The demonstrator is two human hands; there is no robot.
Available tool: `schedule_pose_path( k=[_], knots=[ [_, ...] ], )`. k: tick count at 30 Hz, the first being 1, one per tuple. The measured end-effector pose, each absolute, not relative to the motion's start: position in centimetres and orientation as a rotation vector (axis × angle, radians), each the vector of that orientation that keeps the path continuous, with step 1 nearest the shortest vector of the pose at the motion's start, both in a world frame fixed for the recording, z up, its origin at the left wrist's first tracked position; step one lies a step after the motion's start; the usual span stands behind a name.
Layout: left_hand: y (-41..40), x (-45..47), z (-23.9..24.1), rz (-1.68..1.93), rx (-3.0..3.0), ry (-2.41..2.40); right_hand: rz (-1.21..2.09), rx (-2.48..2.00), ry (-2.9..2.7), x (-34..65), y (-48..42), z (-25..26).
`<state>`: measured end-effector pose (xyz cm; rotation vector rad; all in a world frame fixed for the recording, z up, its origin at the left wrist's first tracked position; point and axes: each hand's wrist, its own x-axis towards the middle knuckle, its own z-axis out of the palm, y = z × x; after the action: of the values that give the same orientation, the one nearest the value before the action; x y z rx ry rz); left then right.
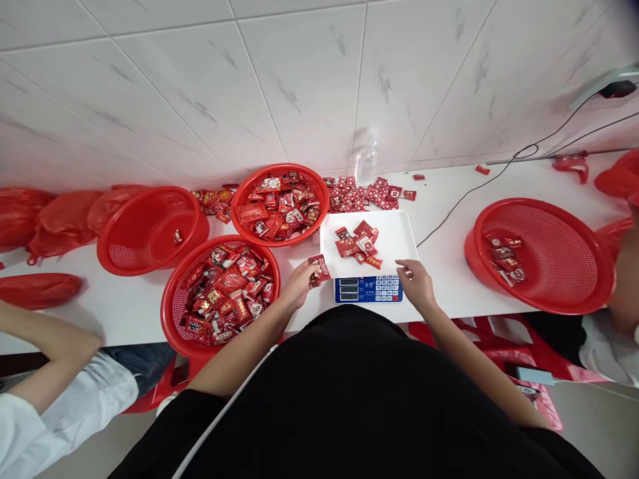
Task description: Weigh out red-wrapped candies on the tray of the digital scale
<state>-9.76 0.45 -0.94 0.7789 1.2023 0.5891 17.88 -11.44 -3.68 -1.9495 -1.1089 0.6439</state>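
Between the fingers of my left hand (299,282) are red wrapped packets (320,267), held just left of the scale. A white weighing tray (399,229) tops the scale, with a small pile of red packets (363,243) on it. Below the tray shows the blue keypad panel (368,290) with its displays. My right hand (415,281) is at the tray's front right corner, fingers loosely bent and apart, holding nothing. Nearest my left forearm stands a red basket (168,313) full of red packets, and behind it another full red basket (324,193).
A red basket (112,246) at left holds one small packet; another red basket (574,266) at right holds several. Loose packets (349,195) and a clear bottle (368,159) line the tiled wall. A black cable (464,196) crosses the table. Other people sit at both sides.
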Motion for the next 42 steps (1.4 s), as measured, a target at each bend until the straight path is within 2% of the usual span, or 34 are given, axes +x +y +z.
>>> schedule_pose_path(
  k=[6,10,13,17,23,28,36,42],
  knots=[
    [0.4,-9.7,-0.4,0.591,0.713,1.256,0.676,-1.921,-1.186,17.1,-10.8,-3.6],
    [0.1,-10.1,-0.4,0.591,0.693,1.265,0.517,-1.969,-1.342,16.4,-9.8,-4.4],
    [-0.1,-10.3,-0.6,0.601,0.696,1.237,0.424,-2.038,-1.588,15.2,-7.6,-4.5],
    [0.0,-10.2,-0.3,0.609,0.704,1.210,0.458,-2.091,-1.870,13.3,-3.2,-4.1],
    [0.0,-10.2,0.5,0.607,0.730,1.222,0.427,-2.099,-2.090,12.3,0.3,-4.6],
    [-0.2,-10.5,0.1,0.608,0.749,1.211,0.296,-2.006,-2.104,12.9,0.6,-5.6],
    [0.1,-10.1,0.3,0.595,0.775,1.177,0.484,-1.941,-1.895,14.2,1.2,-6.3],
    [1.3,-8.6,0.3,0.639,0.862,1.132,0.631,-1.927,-1.473,15.3,1.2,-5.7]
  ],
)
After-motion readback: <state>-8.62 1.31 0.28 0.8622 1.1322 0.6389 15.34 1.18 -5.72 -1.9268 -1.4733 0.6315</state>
